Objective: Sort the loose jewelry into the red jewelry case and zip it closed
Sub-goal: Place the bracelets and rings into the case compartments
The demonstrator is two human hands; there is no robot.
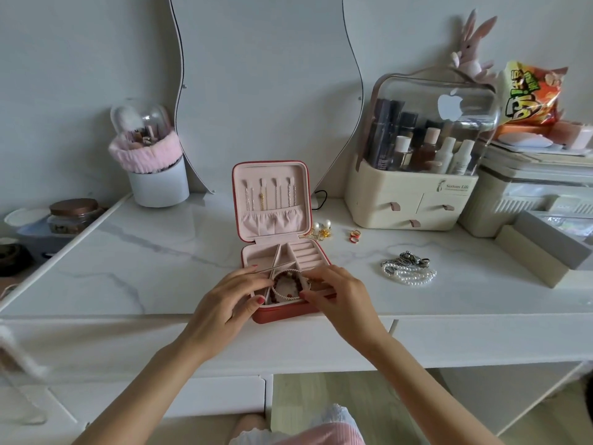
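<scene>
Currently both hands work at the near front compartment of the red jewelry case (pixel 290 313) on the tabletop (pixel 160 268). Left hand (pixel 224 300) and right hand (pixel 340 297) each pinch the bead-and-cord bracelets (pixel 287 285), looped flat in that compartment. Light, limp, likely to snag; best held by the cord. Case lid stands upright, hinge at the far side, long axis running away from the person.

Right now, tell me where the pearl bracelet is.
In the head view, the pearl bracelet lies on the marble tabletop, right of the red jewelry case, beside a silver chain.
</scene>
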